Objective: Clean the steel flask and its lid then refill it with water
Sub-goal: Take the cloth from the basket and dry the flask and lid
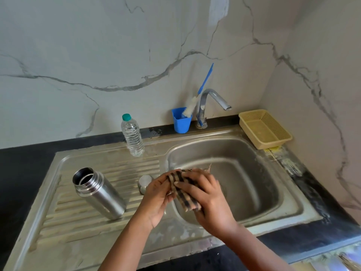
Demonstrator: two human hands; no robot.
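Both hands, the left hand (pixel 156 194) and right hand (pixel 209 200), clasp a brown-and-black checked cloth (pixel 182 189) between curled fingers over the steel sink's (pixel 273 194) left rim. Left of them, the open cylindrical steel flask (pixel 99 192) stands on the ribbed drainboard (pixel 78 222); its round steel lid (pixel 144 182) lies just beside the left hand.

Soft even daylight, wide-angle edge bending, hands motion-blurred
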